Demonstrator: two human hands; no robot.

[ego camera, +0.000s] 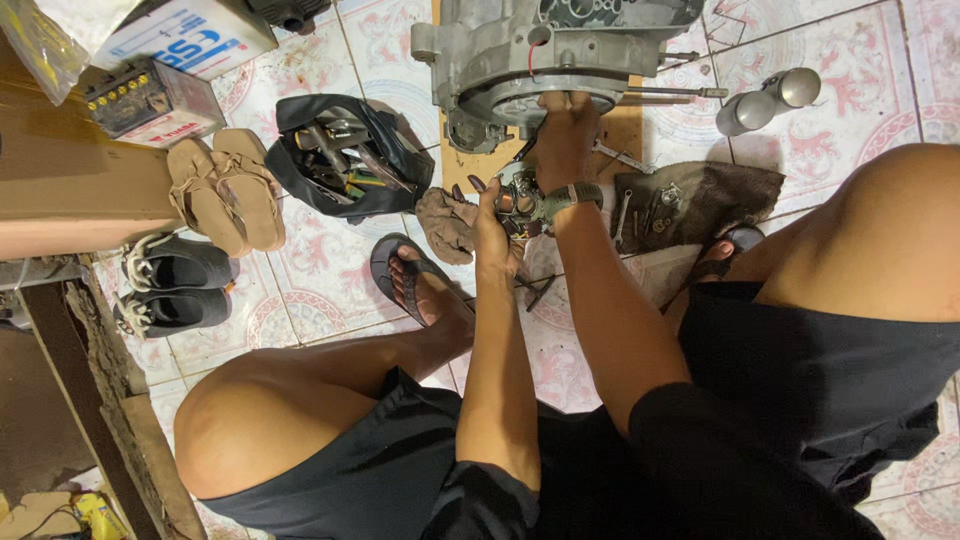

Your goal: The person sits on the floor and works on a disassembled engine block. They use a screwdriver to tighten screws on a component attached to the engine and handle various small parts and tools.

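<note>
Tiled floor (330,280), black bag (300,110) of tools (335,160), right hand (565,135) on engine casing (520,50)

Cast metal, dull grey and slightly rough, on the engine casing (520,50). Bright, smooth metal on the two cylinders (768,100), faintly glossy. Glazed, patterned ceramic on the floor tiles (320,270), scuffed in places. Soft, dark cloth on the rag (700,200), grimy and matt. Black, limp fabric for the tool bag (345,155), filled with worn metal tools. Rubbery, matt tan on the sandals (228,185). Raw brown board under the casing (620,130). Matt black cloth on the shorts (820,370).
</note>
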